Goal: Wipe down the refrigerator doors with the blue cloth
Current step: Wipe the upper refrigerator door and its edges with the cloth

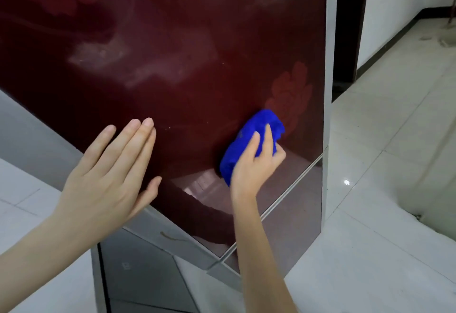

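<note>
A glossy dark red refrigerator door [172, 41] fills most of the view, with pale smears across its upper middle and a faint flower print near its right edge. My right hand [254, 167] grips a bunched blue cloth [251, 137] and presses it against the lower right part of this door. My left hand [111, 172] lies flat with straight fingers against the door's lower left edge. A seam separates this door from a lower red door [291, 223] below.
The refrigerator's grey side panel [329, 90] runs down the right. White tiled floor [382, 189] spreads to the right and below. A dark doorway [350, 28] and white wall stand behind at the right. Grey cabinet panels [138, 280] sit at the lower left.
</note>
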